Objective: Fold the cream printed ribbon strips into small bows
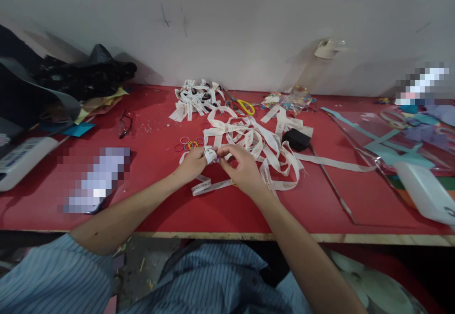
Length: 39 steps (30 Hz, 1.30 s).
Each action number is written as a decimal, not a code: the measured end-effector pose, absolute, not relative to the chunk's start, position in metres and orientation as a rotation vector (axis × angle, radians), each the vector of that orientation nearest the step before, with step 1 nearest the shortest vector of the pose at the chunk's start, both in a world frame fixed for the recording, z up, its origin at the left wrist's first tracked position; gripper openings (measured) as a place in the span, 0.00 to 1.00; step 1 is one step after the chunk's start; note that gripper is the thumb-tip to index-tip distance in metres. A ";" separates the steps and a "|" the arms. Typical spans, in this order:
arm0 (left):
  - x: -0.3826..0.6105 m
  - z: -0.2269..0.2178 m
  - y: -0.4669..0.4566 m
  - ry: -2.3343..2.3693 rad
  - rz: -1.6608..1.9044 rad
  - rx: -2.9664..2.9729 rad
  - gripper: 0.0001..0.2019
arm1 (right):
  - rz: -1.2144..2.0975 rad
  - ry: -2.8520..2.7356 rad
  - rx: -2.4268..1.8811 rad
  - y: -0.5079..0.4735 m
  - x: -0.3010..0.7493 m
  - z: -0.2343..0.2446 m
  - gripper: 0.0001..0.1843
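Note:
My left hand (194, 162) and my right hand (241, 167) meet over the red table (149, 195), both pinching a folded bunch of white printed ribbon (211, 154). One ribbon end trails below my hands onto the table. A loose tangle of the same ribbon (259, 145) lies just behind my right hand. A pile of tied ribbon bundles (194, 98) sits further back. Several coloured rubber bands (188, 143) lie just beyond my left hand.
Yellow-handled scissors (243, 106) lie behind the tangle, a small black box (296, 139) to its right. Glasses (124, 125) rest at left near dark cloth and papers (81, 79). Clear sheets, teal strips and a white object (423, 190) crowd the right side.

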State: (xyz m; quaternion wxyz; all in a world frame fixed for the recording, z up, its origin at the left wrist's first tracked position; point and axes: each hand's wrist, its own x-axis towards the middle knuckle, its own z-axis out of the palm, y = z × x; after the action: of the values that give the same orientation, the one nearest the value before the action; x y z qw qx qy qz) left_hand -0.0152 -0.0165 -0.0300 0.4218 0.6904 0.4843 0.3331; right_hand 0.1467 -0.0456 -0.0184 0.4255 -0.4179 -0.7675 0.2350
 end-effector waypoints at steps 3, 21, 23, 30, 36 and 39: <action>-0.015 -0.029 -0.017 1.204 0.833 1.730 0.15 | 0.593 -1.929 -1.052 -0.046 0.147 -0.018 0.10; -0.016 -0.034 -0.014 1.178 0.835 1.721 0.15 | 0.588 -1.928 -1.044 -0.046 0.147 -0.019 0.10; -0.016 -0.034 -0.014 1.189 0.835 1.719 0.15 | 0.587 -1.926 -1.045 -0.046 0.147 -0.018 0.10; -0.015 -0.031 -0.016 1.206 0.830 1.711 0.15 | 0.582 -1.919 -1.037 -0.045 0.147 -0.019 0.10; -0.015 -0.029 -0.016 1.209 0.822 1.710 0.15 | 0.587 -1.926 -1.048 -0.045 0.147 -0.020 0.10; -0.016 -0.030 -0.016 1.204 0.821 1.711 0.15 | 0.593 -1.933 -1.054 -0.045 0.147 -0.020 0.10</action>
State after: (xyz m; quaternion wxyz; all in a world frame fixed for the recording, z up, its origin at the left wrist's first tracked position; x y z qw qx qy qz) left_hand -0.0157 -0.0156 -0.0304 0.4323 0.6866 0.4829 0.3296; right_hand 0.1472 -0.0453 -0.0196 0.4177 -0.4201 -0.7702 0.2363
